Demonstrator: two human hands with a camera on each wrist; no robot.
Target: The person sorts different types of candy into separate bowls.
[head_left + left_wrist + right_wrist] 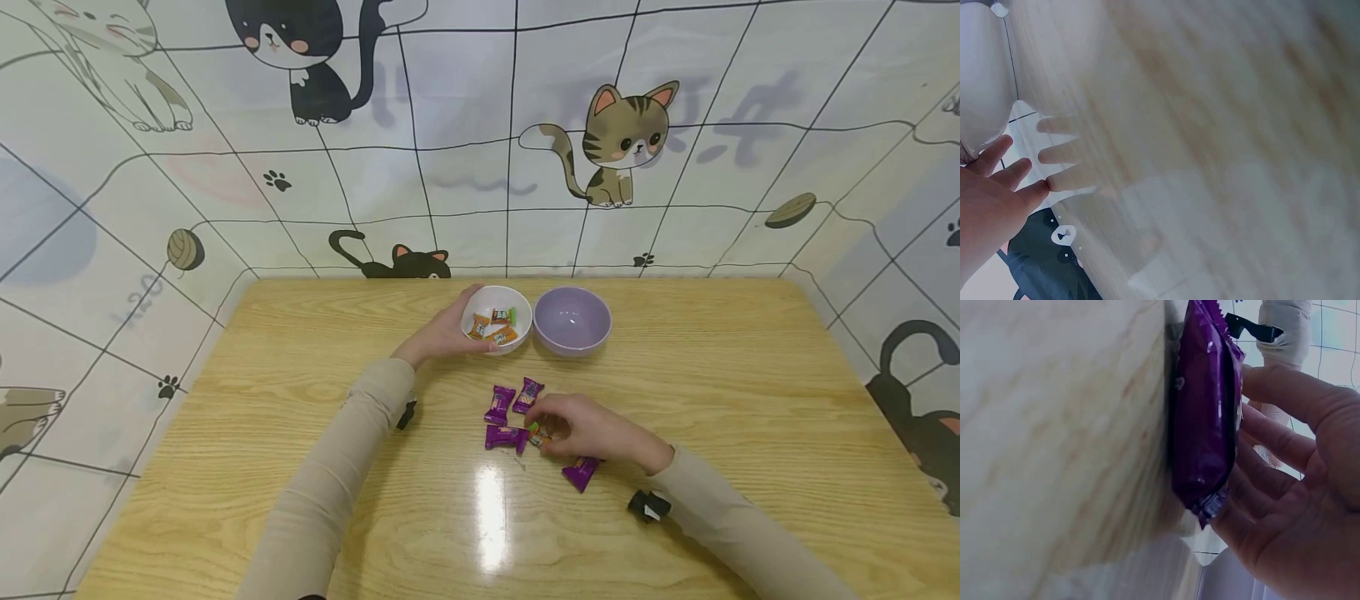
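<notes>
My left hand (447, 331) grips the left side of a white bowl (495, 293), the thumb along its near wall and the fingers behind it. In the left wrist view the fingers (1007, 169) show against the bowl's white wall (985, 75). Several orange candies (502, 335) lie in this bowl. My right hand (596, 431) pinches an orange-and-green wrapped candy (537, 436) at the table between thumb and fingertips. A purple wrapped candy (1204, 412) hides those fingertips in the right wrist view. That purple candy (581, 473) lies partly under the hand in the head view.
A lilac bowl (572, 321) stands close on the right of the white one. More purple candies (499, 404) lie left of my right hand on the wooden table (712, 375). A cat-printed sheet (465, 183) rises behind the table's far edge.
</notes>
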